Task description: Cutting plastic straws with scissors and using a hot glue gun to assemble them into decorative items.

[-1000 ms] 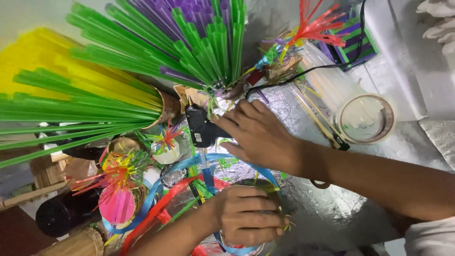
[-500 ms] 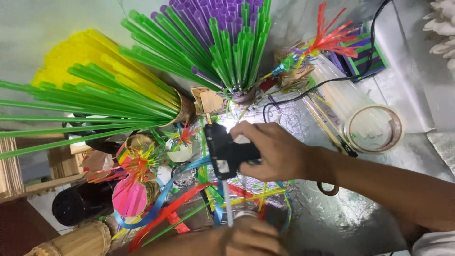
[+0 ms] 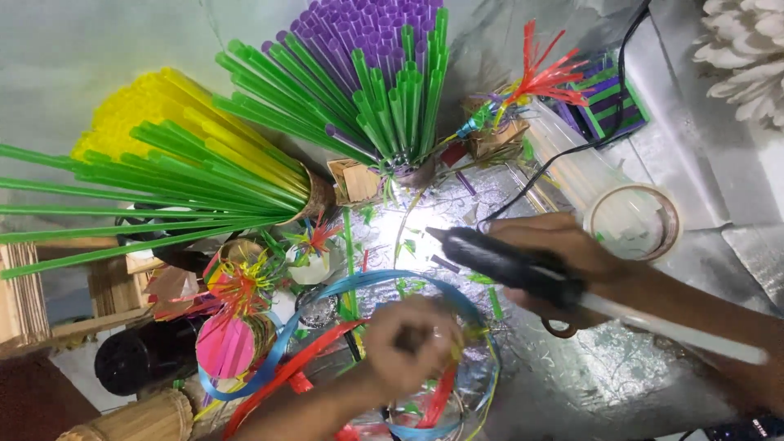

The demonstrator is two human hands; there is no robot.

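The right hand (image 3: 572, 261) is closed around a black glue gun (image 3: 506, 265), nozzle pointing to nine o'clock, its glue stick (image 3: 678, 331) trailing toward four o'clock. At seven o'clock from it, the blurred left hand (image 3: 408, 347) curls around coloured strips (image 3: 441, 392), fingers mostly folded

The table (image 3: 572, 367) is covered in crinkled, shiny silver foil. The glue gun (image 3: 506, 263) is matt black plastic with a translucent glue stick (image 3: 678, 331). Green straws (image 3: 163, 175) and purple straws (image 3: 367, 33) are smooth, glossy plastic. Far left, slats (image 3: 20, 290) look like bare wood. The tape roll (image 3: 633, 220) is glossy and clear.
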